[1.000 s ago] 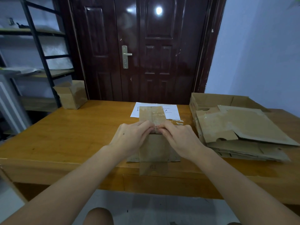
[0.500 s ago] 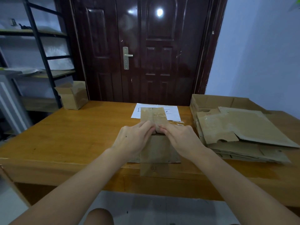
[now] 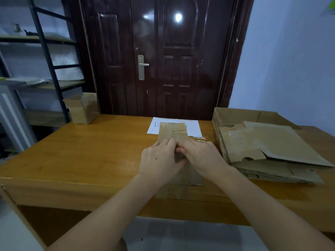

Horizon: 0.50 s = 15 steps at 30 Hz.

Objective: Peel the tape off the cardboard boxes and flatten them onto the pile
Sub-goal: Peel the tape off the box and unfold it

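At the table's (image 3: 76,160) near edge, both hands (image 3: 160,158) (image 3: 203,156) pinch tape (image 3: 179,132) on a box (image 3: 174,131) marked "01"; paper's (image 3: 194,126) writing unreadable; door (image 3: 159,55) beyond.

Count from the top: two bare hands (image 3: 159,160) (image 3: 203,156) on one flattened brown cardboard box (image 3: 174,132), one upright open brown cardboard box (image 3: 82,108) far left, one white paper sheet (image 3: 194,126), and one stack of flattened brown cardboard (image 3: 268,153), perhaps five or six sheets deep.
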Available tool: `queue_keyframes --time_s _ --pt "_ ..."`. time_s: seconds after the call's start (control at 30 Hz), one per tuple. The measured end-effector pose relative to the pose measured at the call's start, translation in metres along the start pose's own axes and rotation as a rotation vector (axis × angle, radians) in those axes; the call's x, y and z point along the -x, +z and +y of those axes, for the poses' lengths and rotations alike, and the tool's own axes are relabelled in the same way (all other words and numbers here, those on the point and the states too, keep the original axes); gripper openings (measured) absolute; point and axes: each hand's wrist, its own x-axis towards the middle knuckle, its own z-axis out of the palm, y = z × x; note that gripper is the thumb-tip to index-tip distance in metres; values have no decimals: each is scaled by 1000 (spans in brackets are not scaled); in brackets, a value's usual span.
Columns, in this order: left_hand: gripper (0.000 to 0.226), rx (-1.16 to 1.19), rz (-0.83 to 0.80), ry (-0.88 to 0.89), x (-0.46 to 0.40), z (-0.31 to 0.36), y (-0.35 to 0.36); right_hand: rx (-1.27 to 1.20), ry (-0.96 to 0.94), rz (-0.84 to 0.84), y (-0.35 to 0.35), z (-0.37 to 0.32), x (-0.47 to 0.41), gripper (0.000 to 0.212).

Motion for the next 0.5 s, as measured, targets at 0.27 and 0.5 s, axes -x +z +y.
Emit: queue_keyframes --time_s 0.27,0.5 --pt "42 60 -88 216 3 -30 -7 0 123 -604 -28 23 -29 108" --pt "74 154 -281 193 7 -79 -35 82 46 -628 -19 20 -32 76"
